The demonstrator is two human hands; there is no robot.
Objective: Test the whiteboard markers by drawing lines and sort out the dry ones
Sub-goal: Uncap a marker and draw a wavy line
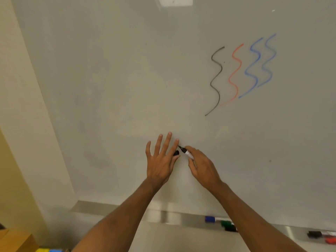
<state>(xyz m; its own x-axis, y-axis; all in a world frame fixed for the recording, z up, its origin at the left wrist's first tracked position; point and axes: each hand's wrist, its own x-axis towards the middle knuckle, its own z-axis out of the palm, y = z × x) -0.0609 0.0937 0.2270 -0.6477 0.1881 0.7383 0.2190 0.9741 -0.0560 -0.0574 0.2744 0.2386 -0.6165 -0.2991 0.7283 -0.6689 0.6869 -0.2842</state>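
We are pinching a light, stiff black marker [186, 152] by its barrel in our right hand [201, 166], below and left of the wavy test lines [241, 73], while our left hand [161, 160], fingers spread, is pinching its cap [176, 153].

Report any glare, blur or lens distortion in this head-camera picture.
Head view: a bright glare patch reflects at the whiteboard's top edge; wide-angle distortion slants the board's left edge; markers on the tray look soft and smeared; the right hand, marker and wavy lines stay fairly sharp.
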